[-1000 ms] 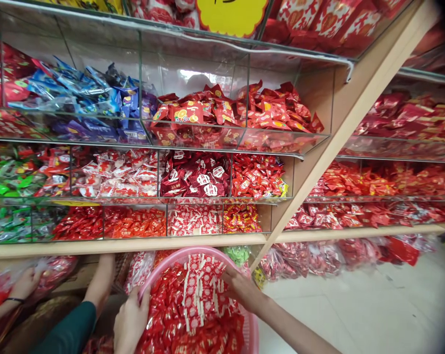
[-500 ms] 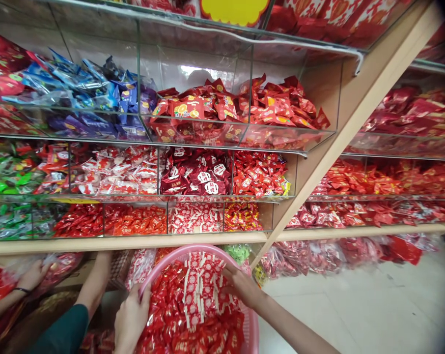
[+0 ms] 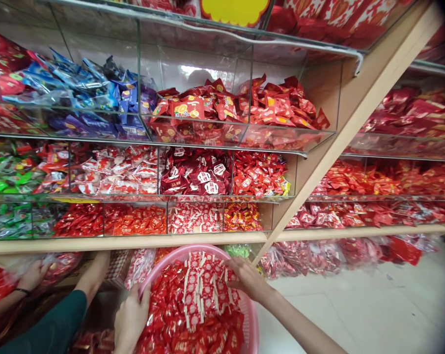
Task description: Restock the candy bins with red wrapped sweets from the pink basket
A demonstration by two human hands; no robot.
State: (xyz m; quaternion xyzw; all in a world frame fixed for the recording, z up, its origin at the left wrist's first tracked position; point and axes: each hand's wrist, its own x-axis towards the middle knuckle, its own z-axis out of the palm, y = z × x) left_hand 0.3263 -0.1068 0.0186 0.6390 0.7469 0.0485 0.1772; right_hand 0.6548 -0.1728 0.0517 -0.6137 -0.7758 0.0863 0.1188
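Observation:
My left hand (image 3: 131, 314) grips the left rim of a pink plastic basket (image 3: 249, 327), thumb over the edge. Inside the basket lie red-wrapped candies (image 3: 167, 297), with a patch of red-and-white wrapped candies (image 3: 200, 287) on top of them. On the far right side, my right hand (image 3: 249, 279) reaches across the rim, fingers stretched out over the red-and-white candies and nothing seen in them. Whether its fingertips touch the wrappers I cannot tell.
Glass-fronted shelves hold blue packets (image 3: 71, 81), red orange-print packets (image 3: 189, 108) and dark red packets (image 3: 196, 172). A wooden post (image 3: 307, 187) slants beside the basket. At left, another person's hand (image 3: 33, 276) and teal sleeve (image 3: 58, 319) reach below the shelf. Bagged candies (image 3: 318, 258) line the floor.
My right hand has shifted slightly up and right, away from the candies' middle. The left hand and basket stay put. The other person's teal-sleeved arm has moved a little.

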